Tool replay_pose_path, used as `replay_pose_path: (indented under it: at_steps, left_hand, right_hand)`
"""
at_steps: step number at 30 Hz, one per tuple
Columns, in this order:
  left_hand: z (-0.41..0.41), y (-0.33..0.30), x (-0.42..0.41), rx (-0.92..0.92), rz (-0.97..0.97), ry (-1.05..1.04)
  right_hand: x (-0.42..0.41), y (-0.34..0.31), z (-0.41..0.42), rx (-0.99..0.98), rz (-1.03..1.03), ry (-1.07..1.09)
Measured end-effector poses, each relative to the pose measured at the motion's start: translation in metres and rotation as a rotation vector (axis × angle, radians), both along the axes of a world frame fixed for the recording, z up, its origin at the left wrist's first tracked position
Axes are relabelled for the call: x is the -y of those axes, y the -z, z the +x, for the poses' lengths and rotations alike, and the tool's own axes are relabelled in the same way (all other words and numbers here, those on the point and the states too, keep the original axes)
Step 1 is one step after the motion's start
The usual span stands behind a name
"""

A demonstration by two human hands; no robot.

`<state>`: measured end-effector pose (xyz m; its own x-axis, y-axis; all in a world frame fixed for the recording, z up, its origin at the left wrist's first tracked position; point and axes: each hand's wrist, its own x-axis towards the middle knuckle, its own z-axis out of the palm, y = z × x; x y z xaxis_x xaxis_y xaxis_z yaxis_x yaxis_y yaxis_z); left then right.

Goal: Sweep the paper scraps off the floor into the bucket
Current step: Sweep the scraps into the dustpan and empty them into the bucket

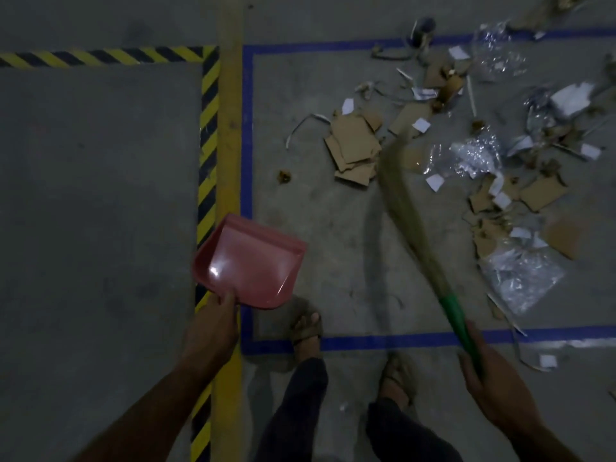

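Scraps (353, 145) litter the frame's upper right, unswept; left hand (213, 325) grips an empty pink dustpan (248, 261), right hand (493, 385) grasps the broom (410, 208); no bucket visible.

- Blue tape line (247, 135) – marks a rectangle on the grey concrete floor (100, 195), its near edge running past the sandalled feet (306, 328).
- Yellow stripe (229, 128) runs up the floor just left of the blue tape.
- Black-and-yellow hazard tape (208, 135) – borders the darker floor area on the left, touching the yellow stripe.
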<state>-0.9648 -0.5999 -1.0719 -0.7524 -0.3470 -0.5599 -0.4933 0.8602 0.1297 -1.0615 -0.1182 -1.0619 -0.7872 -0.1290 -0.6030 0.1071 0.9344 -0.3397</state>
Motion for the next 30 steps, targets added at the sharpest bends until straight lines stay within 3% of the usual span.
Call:
replay_pose_path:
  at_steps: [8, 13, 17, 23, 30]
  left_hand:
    - [0.001, 0.003, 0.045, 0.03, -0.072, 0.006]
    - [-0.008, 0.03, 0.046, 0.037, -0.057, -0.044]
    - [-0.027, 0.048, 0.035, 0.039, -0.06, -0.042]
    - [-0.08, 0.055, 0.001, -0.01, -0.021, 0.024]
    - [-0.163, 0.055, -0.043, -0.097, 0.02, 0.249]
  right_hand:
    - [0.198, 0.077, -0.071, 0.054, -0.004, -0.446]
    - [0.272, 0.11, -0.127, 0.182, 0.114, -0.444]
    - [0.23, 0.128, -0.143, 0.216, 0.102, -0.204]
    - [0.093, 0.126, -0.146, 0.236, 0.211, 0.062]
    - [-0.019, 0.115, -0.157, 0.171, 0.214, 0.349]
